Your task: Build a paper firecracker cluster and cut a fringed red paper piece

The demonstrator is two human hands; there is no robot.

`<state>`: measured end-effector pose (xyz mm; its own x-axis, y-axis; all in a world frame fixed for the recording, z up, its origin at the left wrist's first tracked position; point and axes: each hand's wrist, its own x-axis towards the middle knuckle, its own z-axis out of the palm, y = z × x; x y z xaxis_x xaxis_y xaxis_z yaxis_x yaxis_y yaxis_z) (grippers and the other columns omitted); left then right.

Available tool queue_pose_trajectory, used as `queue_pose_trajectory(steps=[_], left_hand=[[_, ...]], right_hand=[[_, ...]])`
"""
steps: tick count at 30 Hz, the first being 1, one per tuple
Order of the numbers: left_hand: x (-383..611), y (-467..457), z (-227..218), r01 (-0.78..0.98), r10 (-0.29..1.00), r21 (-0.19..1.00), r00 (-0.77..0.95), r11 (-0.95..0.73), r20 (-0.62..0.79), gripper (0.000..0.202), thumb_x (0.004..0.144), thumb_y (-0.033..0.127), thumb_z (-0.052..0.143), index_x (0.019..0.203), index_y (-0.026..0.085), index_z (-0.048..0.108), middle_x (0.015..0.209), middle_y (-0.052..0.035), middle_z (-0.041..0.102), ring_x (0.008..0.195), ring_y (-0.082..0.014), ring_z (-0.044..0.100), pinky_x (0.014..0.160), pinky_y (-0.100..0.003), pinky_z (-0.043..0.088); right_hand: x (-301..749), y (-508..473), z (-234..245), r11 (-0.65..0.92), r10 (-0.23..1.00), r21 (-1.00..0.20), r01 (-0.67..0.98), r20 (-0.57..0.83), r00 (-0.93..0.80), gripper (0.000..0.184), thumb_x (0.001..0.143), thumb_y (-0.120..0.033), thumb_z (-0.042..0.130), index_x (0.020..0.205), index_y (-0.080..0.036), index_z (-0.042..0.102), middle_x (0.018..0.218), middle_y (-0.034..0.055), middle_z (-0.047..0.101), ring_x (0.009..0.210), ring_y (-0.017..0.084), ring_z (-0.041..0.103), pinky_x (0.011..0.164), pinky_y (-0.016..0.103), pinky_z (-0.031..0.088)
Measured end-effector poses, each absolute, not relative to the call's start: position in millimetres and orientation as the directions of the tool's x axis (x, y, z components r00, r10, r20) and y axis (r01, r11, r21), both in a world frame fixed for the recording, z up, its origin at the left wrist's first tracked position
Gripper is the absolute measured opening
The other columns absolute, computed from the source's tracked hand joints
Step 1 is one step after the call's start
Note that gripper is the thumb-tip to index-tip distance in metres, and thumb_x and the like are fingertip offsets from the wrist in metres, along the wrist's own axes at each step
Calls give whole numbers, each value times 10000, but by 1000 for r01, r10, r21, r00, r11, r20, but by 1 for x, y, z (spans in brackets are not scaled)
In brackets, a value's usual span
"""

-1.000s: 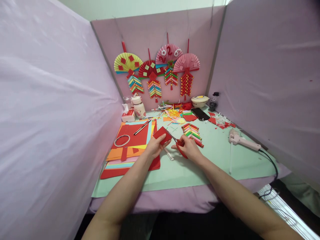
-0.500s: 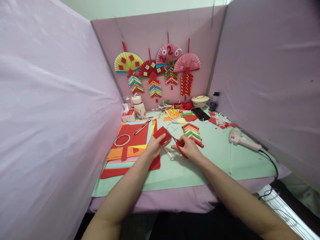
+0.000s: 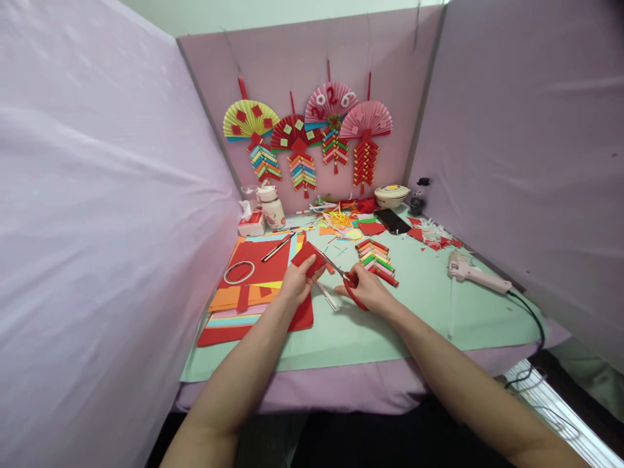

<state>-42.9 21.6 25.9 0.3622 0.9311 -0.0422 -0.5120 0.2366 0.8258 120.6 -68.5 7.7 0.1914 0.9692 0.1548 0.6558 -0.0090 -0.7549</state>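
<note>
The left hand (image 3: pixel 292 286) is pinching a small red paper rectangle (image 3: pixel 306 256) by its lower edge, just above the green mat (image 3: pixel 414 312). Just to its right, the right hand (image 3: pixel 369 292) is gripping red-handled scissors (image 3: pixel 348 282). Their blades are pointing up and leftward, tips meeting the paper's right edge.

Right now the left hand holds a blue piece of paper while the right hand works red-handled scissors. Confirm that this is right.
Not quite: the paper in the left hand is red, not blue, as the head view shows. The rest stands: the right hand works the red-handled scissors.
</note>
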Motion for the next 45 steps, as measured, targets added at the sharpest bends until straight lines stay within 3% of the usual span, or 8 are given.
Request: queue_pose_trajectory(steps=[25,45], left_hand=[[-42,17,28,-478,909,832,412,281,-70,264,709,169,745,965,173,678,1060,-59,700,1026,-216,635,974,-448,477],[-40,17,24,-475,897,825,435,306,-82,256,709,170,749,958,168,686,1024,-57,715,973,-201,662,957,-408,497]], right_hand=[[121,-66,4,1,963,-762,648,176,205,364,678,-458,658,738,-232,380,648,-52,545,598,143,491,532,247,304],[120,-67,6,8,962,-768,640,180,204,366,680,-460,652,735,-231,373,641,-55,538,579,135,480,522,242,305]])
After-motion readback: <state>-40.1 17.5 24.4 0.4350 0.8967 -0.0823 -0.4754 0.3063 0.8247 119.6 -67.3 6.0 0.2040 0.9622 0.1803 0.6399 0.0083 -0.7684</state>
